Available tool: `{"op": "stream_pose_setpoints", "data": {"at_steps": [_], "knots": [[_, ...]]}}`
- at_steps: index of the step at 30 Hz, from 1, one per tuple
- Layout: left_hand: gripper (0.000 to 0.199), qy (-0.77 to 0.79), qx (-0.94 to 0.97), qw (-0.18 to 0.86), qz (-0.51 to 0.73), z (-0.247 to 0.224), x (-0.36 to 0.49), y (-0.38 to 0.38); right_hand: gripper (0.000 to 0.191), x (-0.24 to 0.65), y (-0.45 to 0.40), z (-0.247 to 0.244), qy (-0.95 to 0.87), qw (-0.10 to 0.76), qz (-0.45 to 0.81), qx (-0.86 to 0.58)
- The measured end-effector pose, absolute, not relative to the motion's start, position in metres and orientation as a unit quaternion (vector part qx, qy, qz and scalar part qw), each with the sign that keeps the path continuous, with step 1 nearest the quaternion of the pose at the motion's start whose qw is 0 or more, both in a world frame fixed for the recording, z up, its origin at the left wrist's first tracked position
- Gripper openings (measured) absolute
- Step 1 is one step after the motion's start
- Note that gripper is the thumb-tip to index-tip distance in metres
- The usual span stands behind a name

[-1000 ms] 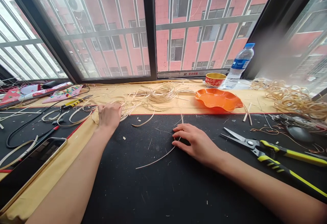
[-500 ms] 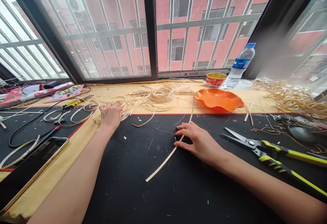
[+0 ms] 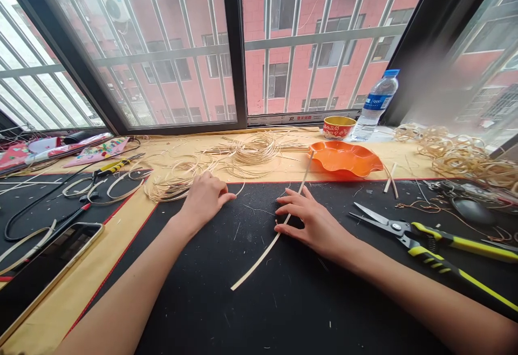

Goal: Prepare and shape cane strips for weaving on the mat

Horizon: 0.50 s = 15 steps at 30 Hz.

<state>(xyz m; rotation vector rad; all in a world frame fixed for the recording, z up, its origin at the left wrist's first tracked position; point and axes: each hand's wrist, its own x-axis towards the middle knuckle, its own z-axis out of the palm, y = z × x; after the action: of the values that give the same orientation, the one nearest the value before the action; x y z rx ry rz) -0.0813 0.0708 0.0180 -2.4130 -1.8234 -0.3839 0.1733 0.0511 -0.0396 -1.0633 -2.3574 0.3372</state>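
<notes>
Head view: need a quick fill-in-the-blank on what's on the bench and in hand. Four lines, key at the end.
1. The right hand holds a pale strip over a mat coloured ____.
2. The wavy-edged dish is coloured ____.
3. In the picture, the bottle stands to the ____ of the red cup.
4. The shears have their blades not shut but ____.

Missing words: black; orange; right; open.

a water bottle (image 3: 376, 102) (blue-capped) stands beside a red bowl (image 3: 338, 130); a phone (image 3: 52, 264) lies at left.
</notes>
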Motion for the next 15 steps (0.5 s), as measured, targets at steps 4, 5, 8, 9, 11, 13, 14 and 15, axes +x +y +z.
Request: {"op": "stream_pose_setpoints", "data": {"at_steps": [4,5,8,9,11,13,14,15], "knots": [[0.012,-0.603,-0.79,-0.031,-0.105,0.01,-0.086,0.073,0.024,0.173,0.053,-0.041,-0.872,0.266,0.138,-0.386],[0.012,-0.603,-0.79,-0.05,-0.104,0.009,-0.088,0.075,0.024,0.173,0.053,-0.042,-0.873,0.265,0.141,-0.384],[0.014,-0.597,-0.789,-0.097,-0.108,0.007,-0.092,0.076,0.025,0.173,0.054,-0.043,-0.876,0.257,0.146,-0.38],[0.014,-0.595,-0.788,-0.108,-0.112,0.007,-0.092,0.076,0.026,0.173,0.054,-0.043,-0.878,0.254,0.146,-0.38],[0.013,-0.593,-0.785,-0.124,-0.126,0.009,-0.09,0.075,0.025,0.174,0.054,-0.043,-0.88,0.248,0.145,-0.377],[0.012,-0.59,-0.781,-0.141,-0.148,0.014,-0.087,0.072,0.025,0.175,0.055,-0.042,-0.882,0.246,0.145,-0.374],[0.012,-0.586,-0.779,-0.152,-0.163,0.017,-0.085,0.071,0.025,0.176,0.055,-0.042,-0.883,0.247,0.146,-0.371],[0.013,-0.582,-0.776,-0.164,-0.18,0.021,-0.083,0.068,0.024,0.176,0.056,-0.042,-0.884,0.25,0.146,-0.368]]}}
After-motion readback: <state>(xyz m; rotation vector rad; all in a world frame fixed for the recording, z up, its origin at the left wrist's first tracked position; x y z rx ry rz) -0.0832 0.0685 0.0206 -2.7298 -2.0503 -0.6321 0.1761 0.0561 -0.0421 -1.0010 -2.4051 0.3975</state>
